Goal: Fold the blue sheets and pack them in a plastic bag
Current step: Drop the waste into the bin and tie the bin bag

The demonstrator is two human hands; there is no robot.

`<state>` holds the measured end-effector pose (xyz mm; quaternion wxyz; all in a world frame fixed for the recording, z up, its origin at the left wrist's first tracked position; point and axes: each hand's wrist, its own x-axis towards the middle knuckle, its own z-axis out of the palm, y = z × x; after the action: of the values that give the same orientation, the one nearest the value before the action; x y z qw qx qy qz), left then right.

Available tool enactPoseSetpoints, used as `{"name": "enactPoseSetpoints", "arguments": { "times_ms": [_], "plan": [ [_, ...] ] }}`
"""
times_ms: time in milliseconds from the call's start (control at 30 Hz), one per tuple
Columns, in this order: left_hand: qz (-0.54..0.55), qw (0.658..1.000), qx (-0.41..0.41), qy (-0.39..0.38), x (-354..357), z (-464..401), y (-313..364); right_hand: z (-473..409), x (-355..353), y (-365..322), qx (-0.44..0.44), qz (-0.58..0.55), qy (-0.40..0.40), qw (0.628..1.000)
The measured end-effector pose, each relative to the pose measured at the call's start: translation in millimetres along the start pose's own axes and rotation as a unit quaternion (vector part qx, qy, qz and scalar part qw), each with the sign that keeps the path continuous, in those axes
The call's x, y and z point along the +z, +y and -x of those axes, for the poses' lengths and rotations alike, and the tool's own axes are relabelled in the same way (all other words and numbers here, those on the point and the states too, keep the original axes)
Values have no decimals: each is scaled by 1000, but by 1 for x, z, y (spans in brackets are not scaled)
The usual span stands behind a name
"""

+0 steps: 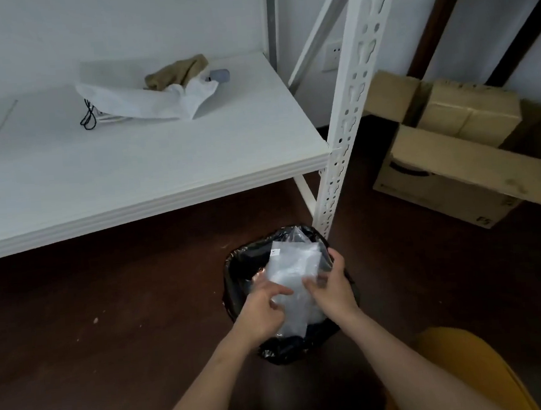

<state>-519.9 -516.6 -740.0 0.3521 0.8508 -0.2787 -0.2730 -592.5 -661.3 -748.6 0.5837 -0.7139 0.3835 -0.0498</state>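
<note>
A clear plastic bag [295, 272] with a small label near its top hangs over a bin lined with a black bag [242, 268] on the floor. My left hand [265, 305] pinches the clear bag's left edge. My right hand [332, 285] grips its right edge. What the clear bag holds cannot be told. No blue sheet shows in view.
A white shelf board [130, 170] carries a white drawstring bag [144, 100], a tan cloth [176, 71] and a small grey object [220, 75]. A white slotted upright [346, 111] stands just behind the bin. Cardboard boxes [459, 154] sit at the right on the dark floor.
</note>
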Motion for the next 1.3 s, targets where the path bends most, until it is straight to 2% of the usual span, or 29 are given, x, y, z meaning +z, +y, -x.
{"name": "enactPoseSetpoints", "arguments": {
  "times_ms": [167, 233, 300, 400, 433, 500, 600, 667, 733, 800, 867, 933, 1000, 1067, 1300],
  "plan": [
    [-11, 1000, -5, -20, -13, -6, 9, -2, -9, -5, -86, 168, 56, 980],
    [-6, 999, -20, -24, -10, -10, 11, -8, -5, 0, -111, 211, 18, 971],
    [-17, 996, -59, -63, -3, -10, 11, -13, 3, 9, -116, 267, -54, 955],
    [-35, 989, -103, -100, 5, -6, 5, -14, 13, 22, -65, 338, -148, 927],
    [-39, 991, -97, -80, 4, -7, 3, -15, 13, 23, -52, 341, -160, 925],
    [-39, 997, -61, 29, -3, -10, -2, -20, 10, 22, -69, 333, -148, 929],
    [-20, 968, -20, 248, -19, -14, -14, -27, -4, 9, -163, 281, -30, 945],
    [-7, 938, -49, 342, -25, -14, -24, -29, -17, 2, -235, 265, 66, 933],
    [25, 920, -122, 371, -28, -13, -37, -33, -29, 1, -257, 264, 140, 919],
    [52, 910, -234, 338, -26, -13, -53, -38, -40, 8, -203, 252, 154, 934],
    [94, 897, -351, 253, -22, -12, -66, -42, -48, 18, -116, 229, 120, 959],
    [170, 875, -417, 176, -17, -13, -74, -42, -53, 21, -13, 160, 75, 984],
    [273, 856, -422, 122, -13, -11, -75, -45, -53, 23, 117, 53, 48, 991],
    [336, 836, -426, 87, -11, -8, -73, -50, -51, 24, 219, -27, 29, 975],
    [413, 803, -425, 63, 1, 2, -79, -53, -54, 29, 308, -36, 47, 950]
  ]
}}
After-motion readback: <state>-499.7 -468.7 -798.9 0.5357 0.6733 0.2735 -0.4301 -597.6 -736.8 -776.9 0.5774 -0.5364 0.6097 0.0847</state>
